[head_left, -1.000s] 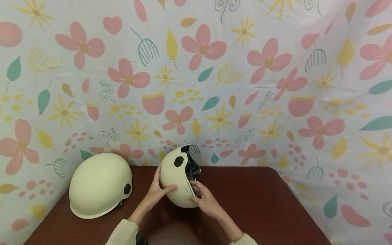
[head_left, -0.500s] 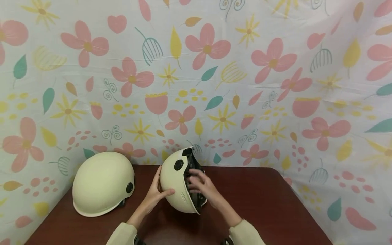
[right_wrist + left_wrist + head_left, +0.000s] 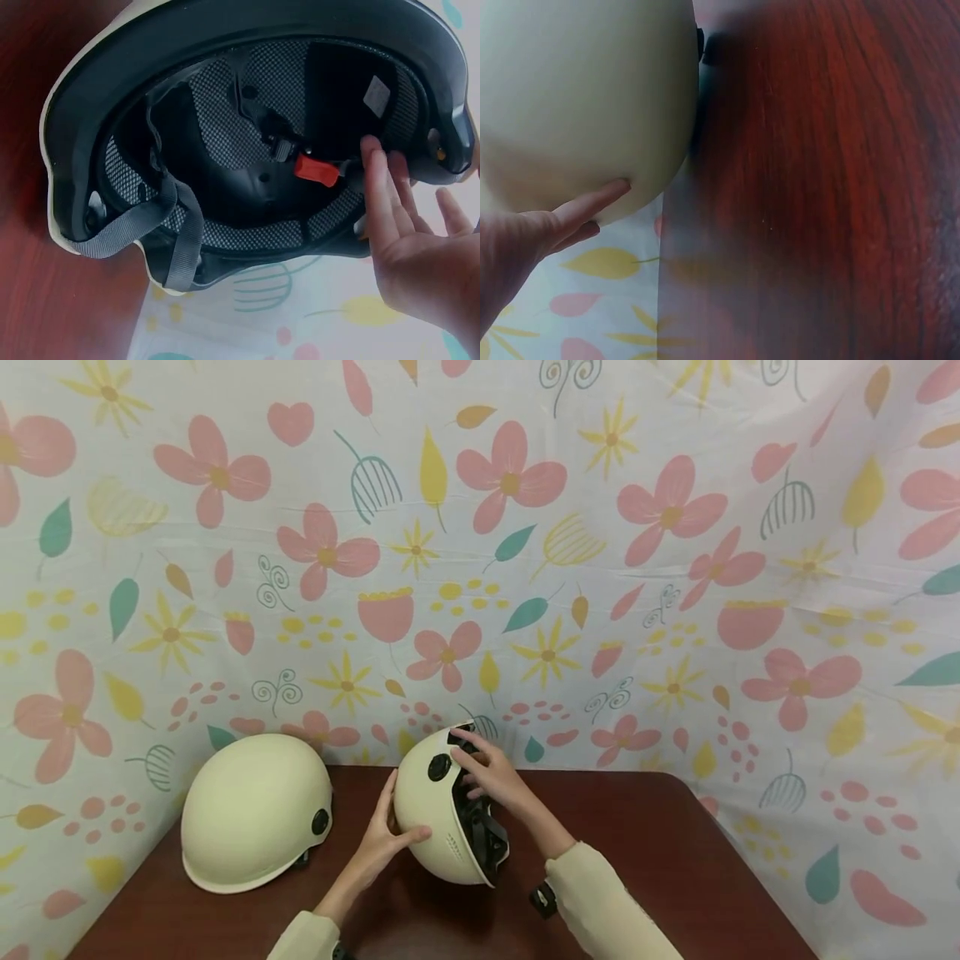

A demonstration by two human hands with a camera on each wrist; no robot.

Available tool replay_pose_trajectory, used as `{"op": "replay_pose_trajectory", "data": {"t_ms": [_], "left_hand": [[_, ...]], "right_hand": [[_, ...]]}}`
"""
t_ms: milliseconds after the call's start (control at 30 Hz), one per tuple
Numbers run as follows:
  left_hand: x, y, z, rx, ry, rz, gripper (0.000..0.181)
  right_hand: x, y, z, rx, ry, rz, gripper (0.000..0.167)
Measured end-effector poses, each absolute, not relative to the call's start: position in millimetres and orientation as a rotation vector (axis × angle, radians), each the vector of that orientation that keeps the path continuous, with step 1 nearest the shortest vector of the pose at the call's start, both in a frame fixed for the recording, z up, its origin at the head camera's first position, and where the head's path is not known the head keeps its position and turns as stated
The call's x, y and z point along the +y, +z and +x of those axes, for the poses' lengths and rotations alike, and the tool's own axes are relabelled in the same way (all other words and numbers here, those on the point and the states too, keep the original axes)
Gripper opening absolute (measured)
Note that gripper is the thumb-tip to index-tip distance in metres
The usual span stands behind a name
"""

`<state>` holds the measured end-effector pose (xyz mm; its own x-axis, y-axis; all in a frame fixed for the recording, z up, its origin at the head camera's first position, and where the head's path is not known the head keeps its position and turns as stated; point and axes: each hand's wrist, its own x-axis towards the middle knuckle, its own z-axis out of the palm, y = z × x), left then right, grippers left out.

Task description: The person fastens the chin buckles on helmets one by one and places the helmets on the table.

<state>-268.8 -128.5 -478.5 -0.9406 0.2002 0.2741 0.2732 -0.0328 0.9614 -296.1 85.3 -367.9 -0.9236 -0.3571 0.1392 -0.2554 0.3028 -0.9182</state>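
A cream helmet [image 3: 423,814] is tipped on its side above the table, its hollow turned to the right. My left hand [image 3: 382,835] holds the shell from the left, thumb across the near face. In the left wrist view its straight fingers [image 3: 592,208] lie along the smooth shell. My right hand [image 3: 495,777] is at the helmet's upper rim, with extended fingers [image 3: 382,187] reaching inside the edge. In the right wrist view the black lining shows a grey strap [image 3: 176,214] and a red buckle piece [image 3: 316,171] close to those fingertips.
A second cream helmet [image 3: 251,810] stands at the table's left, dome up. The dark red-brown table [image 3: 622,843] has a rounded back right corner. A flower-patterned cloth [image 3: 562,610] hangs behind it.
My right hand has left the helmet's lower rim and moved up to the upper rim near the round black side disc. The helmet has tilted slightly; my left hand stays on its shell.
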Motion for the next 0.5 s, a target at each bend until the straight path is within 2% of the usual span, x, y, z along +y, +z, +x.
{"op": "replay_pose_trajectory", "data": {"t_ms": [500], "left_hand": [[-130.5, -480.4, -266.1, -2.161, -2.135, -0.544, 0.108]], "right_hand": [[78.1, -360.5, -292.0, 2.357, -1.769, -0.539, 0.040]]}}
